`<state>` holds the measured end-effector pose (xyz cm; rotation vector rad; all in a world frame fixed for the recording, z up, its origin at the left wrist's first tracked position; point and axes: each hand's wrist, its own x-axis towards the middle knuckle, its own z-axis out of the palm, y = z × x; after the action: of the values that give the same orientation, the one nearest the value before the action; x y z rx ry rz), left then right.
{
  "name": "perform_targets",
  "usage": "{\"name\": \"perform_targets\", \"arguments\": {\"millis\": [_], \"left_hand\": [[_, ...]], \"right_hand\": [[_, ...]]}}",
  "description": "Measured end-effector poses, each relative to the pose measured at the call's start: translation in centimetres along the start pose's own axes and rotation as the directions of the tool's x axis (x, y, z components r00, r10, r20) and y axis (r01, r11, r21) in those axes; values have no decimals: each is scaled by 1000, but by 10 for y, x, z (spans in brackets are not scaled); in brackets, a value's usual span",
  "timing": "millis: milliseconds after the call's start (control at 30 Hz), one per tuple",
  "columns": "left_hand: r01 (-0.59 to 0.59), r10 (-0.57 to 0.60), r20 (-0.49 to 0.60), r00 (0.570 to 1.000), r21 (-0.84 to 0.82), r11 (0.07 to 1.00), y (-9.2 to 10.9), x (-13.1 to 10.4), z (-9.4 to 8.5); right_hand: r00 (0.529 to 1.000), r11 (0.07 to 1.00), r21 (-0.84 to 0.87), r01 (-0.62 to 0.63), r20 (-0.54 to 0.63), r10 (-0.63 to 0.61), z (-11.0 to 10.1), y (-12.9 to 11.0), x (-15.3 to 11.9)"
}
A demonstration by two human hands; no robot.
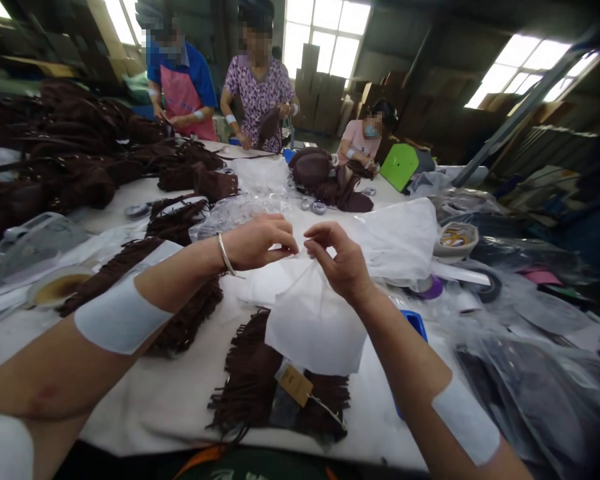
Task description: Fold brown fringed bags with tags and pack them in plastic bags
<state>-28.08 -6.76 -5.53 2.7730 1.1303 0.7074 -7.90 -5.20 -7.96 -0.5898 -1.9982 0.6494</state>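
My left fingers point(283, 237) bend close together, just short of my right fingers point(326, 231), curled at the peak of a thin white sheet point(315, 330); whether either set pinches, I cannot tell. Creased, straight-edged below, it partly covers a brown fringed piece point(245, 373) near the front edge of the worktop point(165, 400), bare room on both sides

One view only: head cam, wide. Eye point above the near edge of the worktable point(175, 407), aimed forward and down. Left hand point(260, 243) and right hand point(341, 261) close in, mid-frame; co-workers point(257, 87) farther off across the table, windows point(325, 30) up top.
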Motion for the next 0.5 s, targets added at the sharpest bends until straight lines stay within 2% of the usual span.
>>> {"name": "perform_targets", "arguments": {"millis": [67, 133, 200, 267, 367, 433, 500], "left_hand": [[1, 2, -58, 998, 54, 999, 10, -6, 2], [-15, 16, -125, 992, 10, 1000, 24, -14, 4], [-48, 36, -128, 991, -85, 995, 37, -21, 8], [-33, 22, -95, 995, -110, 993, 45, -28, 15], [41, -35, -82, 996, 67, 997, 48, -37, 31], [106, -72, -155, 985, 223, 969, 52, -42, 40], [171, -82, -269, 960, 327, 930, 60, -47, 44]], "right_hand": [[999, 999, -34, -25, -26, 24, -3, -9, -7], [999, 998, -57, -20, -27, 19, -3, -18, -15], [1000, 998, -68, -9, -15, 8, -1, -25, -22], [1000, 998, -69, -17, -18, 16, 1, -28, -29], [999, 993, -111, -33, -42, 29, 5, -35, -40], [998, 972, -230, -43, -51, 32, 11, -43, -51], [997, 913, -402, -73, -44, 61, 19, -51, -66]]}}
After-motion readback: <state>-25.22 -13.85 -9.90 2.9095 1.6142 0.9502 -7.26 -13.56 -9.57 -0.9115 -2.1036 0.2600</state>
